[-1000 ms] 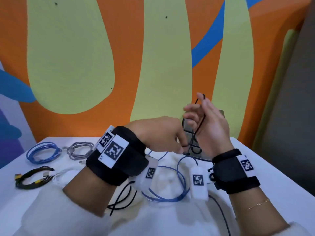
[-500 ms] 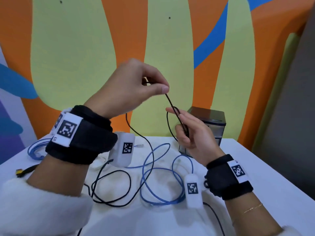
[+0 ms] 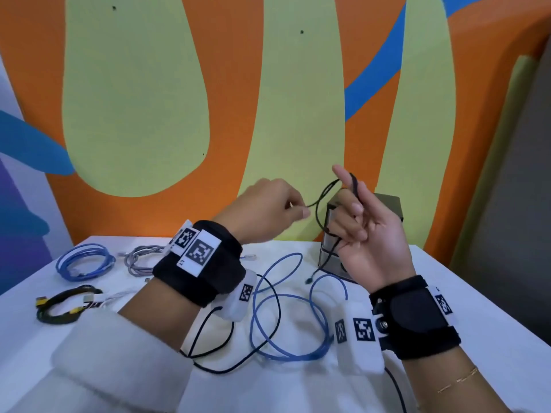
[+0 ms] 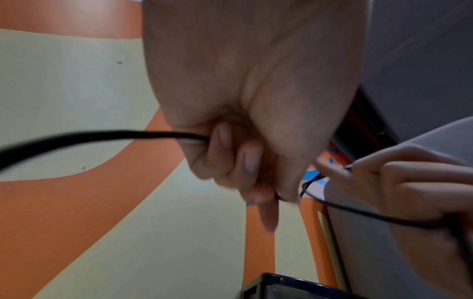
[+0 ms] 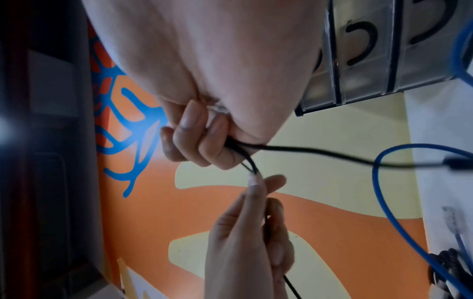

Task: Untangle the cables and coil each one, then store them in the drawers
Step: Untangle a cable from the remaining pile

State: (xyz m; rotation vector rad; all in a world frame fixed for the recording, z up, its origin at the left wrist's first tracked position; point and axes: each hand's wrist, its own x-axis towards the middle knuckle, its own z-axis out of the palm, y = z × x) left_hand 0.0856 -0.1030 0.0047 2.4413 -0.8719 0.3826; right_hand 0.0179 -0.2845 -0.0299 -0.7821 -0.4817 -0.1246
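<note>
We face a wall (image 3: 232,174) painted orange, with tall pale yellow-green shapes and curving blue bands across it. On our right stands a grey panel (image 3: 512,174) edged in green. Below us a white worktop (image 3: 465,296) runs back to the wall, evenly lit with soft shadows.

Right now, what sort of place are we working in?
Probably an indoor demo or recording setup, not a home: a white table against a painted mural wall, coiled cables laid out, and a small drawer unit.
</note>
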